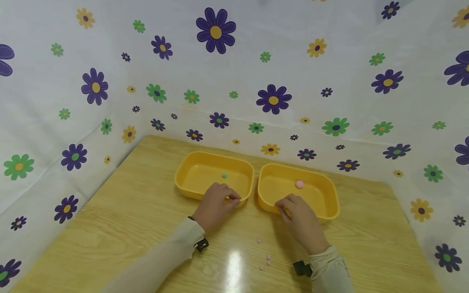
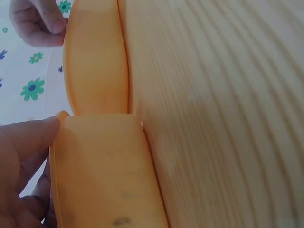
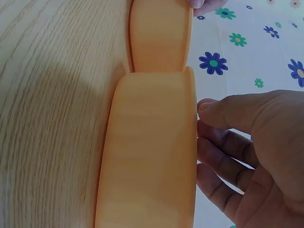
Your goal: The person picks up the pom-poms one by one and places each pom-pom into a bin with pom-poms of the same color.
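Observation:
Two yellow bins stand side by side near the back of the table. My left hand (image 1: 216, 205) is at the front rim of the left bin (image 1: 214, 158), close to its right corner. In the left wrist view the thumb overlaps the rim, with the other fingers partly hidden behind the wall, so the hand pinches the rim. My right hand (image 1: 302, 221) is at the front rim of the right bin (image 1: 311, 173), thumb and fingers bent. Whether they hold anything is hidden. A green bead (image 1: 224, 176) lies in the left bin, a pink piece (image 1: 299, 184) in the right.
Several small pink beads (image 1: 268, 263) lie on the wooden table (image 1: 146, 228) between my forearms. A white flowered sheet (image 1: 242, 73) hangs behind the bins and along both sides. A narrow gap separates the two bins.

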### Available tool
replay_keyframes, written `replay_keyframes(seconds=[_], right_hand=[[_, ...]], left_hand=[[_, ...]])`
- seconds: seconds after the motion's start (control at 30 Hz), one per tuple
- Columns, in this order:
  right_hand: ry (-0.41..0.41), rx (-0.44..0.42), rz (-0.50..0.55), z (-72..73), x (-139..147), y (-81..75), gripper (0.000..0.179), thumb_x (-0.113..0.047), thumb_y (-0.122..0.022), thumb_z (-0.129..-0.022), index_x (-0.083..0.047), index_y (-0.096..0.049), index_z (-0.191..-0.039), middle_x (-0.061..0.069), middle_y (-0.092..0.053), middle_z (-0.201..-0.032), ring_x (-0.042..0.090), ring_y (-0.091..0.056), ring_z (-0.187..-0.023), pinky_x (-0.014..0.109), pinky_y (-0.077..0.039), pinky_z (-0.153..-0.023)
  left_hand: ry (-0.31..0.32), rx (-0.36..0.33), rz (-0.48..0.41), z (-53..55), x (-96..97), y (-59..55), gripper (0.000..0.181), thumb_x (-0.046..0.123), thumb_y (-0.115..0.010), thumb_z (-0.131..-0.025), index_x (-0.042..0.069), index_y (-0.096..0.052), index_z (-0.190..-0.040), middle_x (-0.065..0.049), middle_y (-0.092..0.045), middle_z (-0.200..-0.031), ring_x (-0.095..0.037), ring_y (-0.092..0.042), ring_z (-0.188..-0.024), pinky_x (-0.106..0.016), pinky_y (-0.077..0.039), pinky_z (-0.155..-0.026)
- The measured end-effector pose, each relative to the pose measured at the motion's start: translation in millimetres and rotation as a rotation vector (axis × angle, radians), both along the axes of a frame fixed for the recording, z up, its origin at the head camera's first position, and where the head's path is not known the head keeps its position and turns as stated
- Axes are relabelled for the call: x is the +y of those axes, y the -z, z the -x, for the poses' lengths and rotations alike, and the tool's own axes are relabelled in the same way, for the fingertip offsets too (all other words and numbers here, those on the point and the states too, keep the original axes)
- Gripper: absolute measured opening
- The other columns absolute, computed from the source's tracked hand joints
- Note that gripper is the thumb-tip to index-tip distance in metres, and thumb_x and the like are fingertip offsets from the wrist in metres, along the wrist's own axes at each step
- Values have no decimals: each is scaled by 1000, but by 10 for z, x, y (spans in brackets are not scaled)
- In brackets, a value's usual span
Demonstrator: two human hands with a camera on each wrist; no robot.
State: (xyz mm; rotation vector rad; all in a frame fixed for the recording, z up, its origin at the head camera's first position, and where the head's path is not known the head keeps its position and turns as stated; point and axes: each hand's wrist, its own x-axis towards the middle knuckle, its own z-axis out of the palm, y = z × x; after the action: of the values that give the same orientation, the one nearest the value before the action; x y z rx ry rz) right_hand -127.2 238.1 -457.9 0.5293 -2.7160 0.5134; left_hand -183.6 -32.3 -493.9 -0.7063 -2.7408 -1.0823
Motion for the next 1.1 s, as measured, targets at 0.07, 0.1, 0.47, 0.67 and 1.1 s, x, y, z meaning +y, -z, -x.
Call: replay_keyframes(seconds=[0.07, 0.1, 0.47, 0.67, 1.1], right_hand=[[0, -3, 2, -1, -5, -5, 13, 0, -82, -87, -7, -77, -96, 3, -66, -92, 21, -61, -86, 40, -57, -77], [-1, -3, 4, -2, -4, -6, 13, 0, -82, -86, -7, -77, -96, 3, -66, -92, 21, -61, -86, 40, -57, -77], [-14, 24, 10, 14, -1, 3, 13, 2, -82, -85, -6, -77, -94, 3, -65, -90, 21, -61, -84, 39, -57, -74], [3, -7, 18, 18, 5, 14, 13, 1, -81, -87, -7, -77, -96, 2, -66, -91, 20, -61, -85, 39, -57, -76], [15, -28, 39, 19, 22, 6, 12, 0, -80, -88, -9, -78, -96, 2, -67, -92, 19, -62, -87, 39, -57, -77]], left_hand=[[-12, -1, 0, 22, -46, 0, 6, 28, -77, -95, 24, -81, -99, 13, -69, -95, -12, -55, -91, -31, -49, -84], [-16, -7, -4, 31, -71, -9, 6, 27, -77, -95, 24, -81, -99, 13, -69, -95, -12, -55, -91, -31, -49, -84], [-71, -51, -25, 232, -402, -60, 6, 27, -76, -97, 23, -81, -98, 12, -69, -97, -14, -54, -91, -33, -48, -85], [-80, -91, -44, 334, -546, -75, 9, 28, -75, -98, 21, -81, -100, 8, -70, -98, -18, -53, -94, -35, -46, -88], [-63, -102, -96, 373, -693, -146, 9, 24, -76, -97, 18, -80, -102, 5, -72, -101, -22, -55, -99, -38, -47, -89]])
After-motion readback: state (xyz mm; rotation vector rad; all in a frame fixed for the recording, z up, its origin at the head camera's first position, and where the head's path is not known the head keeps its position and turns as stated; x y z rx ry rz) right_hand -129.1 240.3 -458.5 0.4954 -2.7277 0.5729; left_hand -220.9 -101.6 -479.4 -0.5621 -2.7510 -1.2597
